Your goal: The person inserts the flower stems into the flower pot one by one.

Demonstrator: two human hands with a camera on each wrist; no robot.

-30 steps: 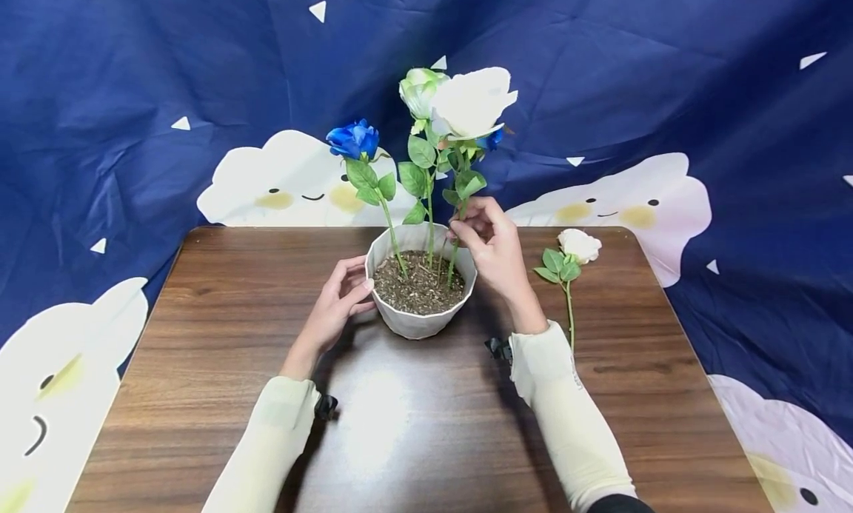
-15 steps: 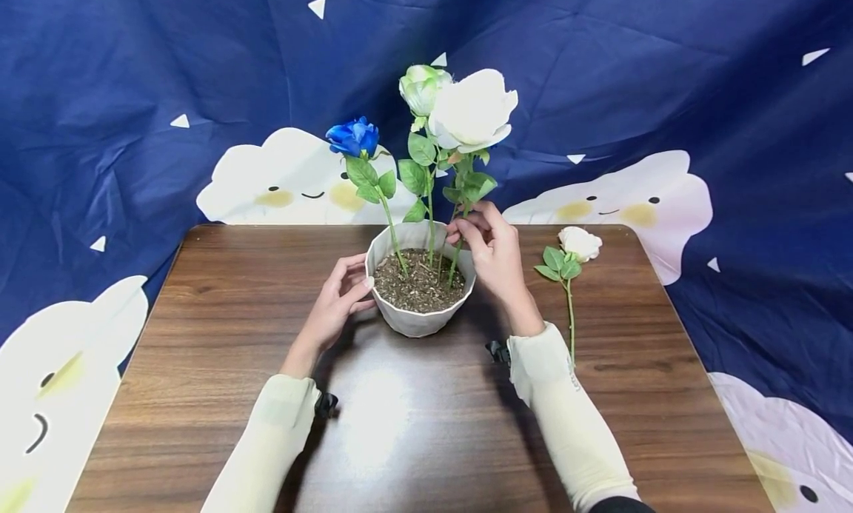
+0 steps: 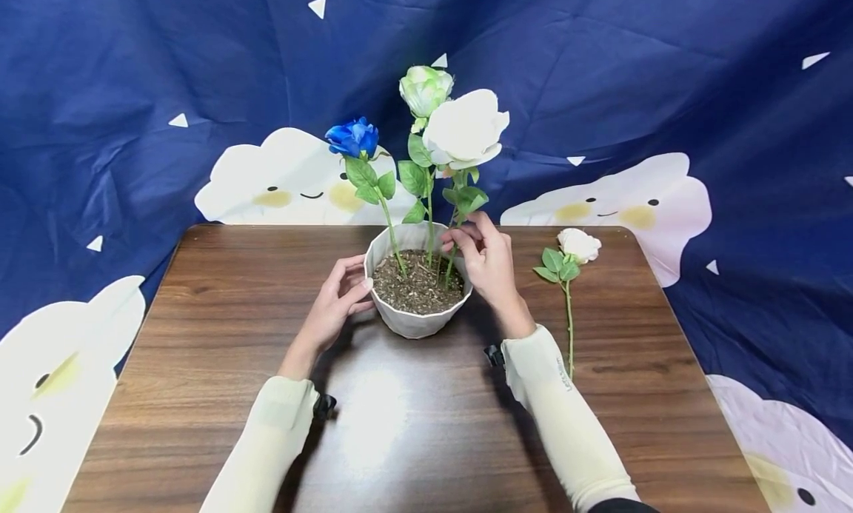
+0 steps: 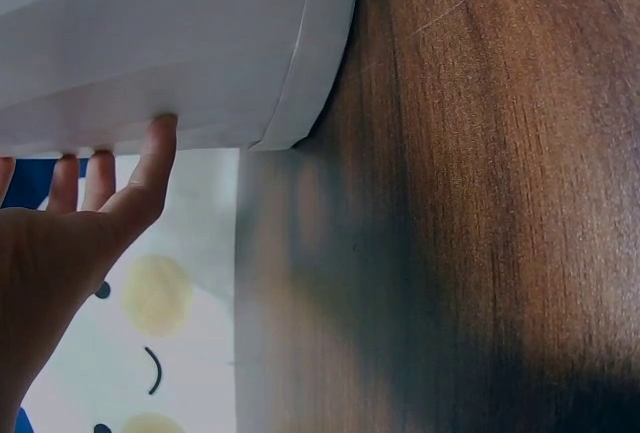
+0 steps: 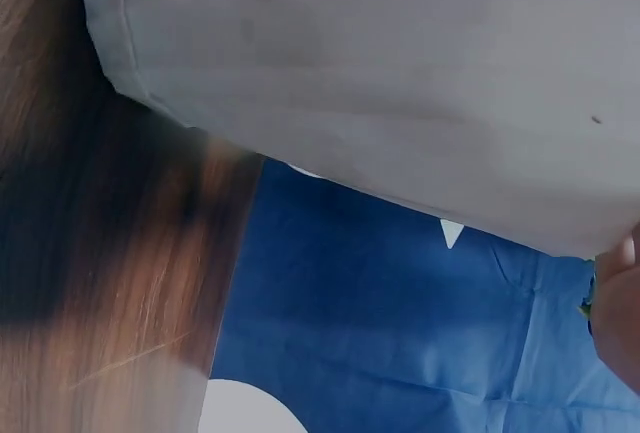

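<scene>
A white faceted flowerpot (image 3: 416, 324) filled with soil (image 3: 418, 291) stands on the table. My left hand (image 3: 333, 302) rests its fingertips and thumb against the pot's left side; the left wrist view shows these fingers (image 4: 150, 168) touching the outer wall. My right hand (image 3: 489, 265), above the pot's right rim, pinches the green stem of a large white rose (image 3: 464, 130). That stem's lower end is in the soil. A blue rose (image 3: 353, 138) and a pale green rose (image 3: 426, 91) stand in the pot too. In the right wrist view the pinching fingertips are out of frame.
Another white rose (image 3: 578, 245) lies on the wooden table (image 3: 220, 313), right of my right forearm. A dark blue backdrop (image 3: 600, 69) with smiling clouds hangs behind the table and at its sides.
My right hand has shifted slightly down and left, and the large white rose has lowered with it. A blue bloom glimpsed behind it is now hidden. My left hand stays on the pot.
</scene>
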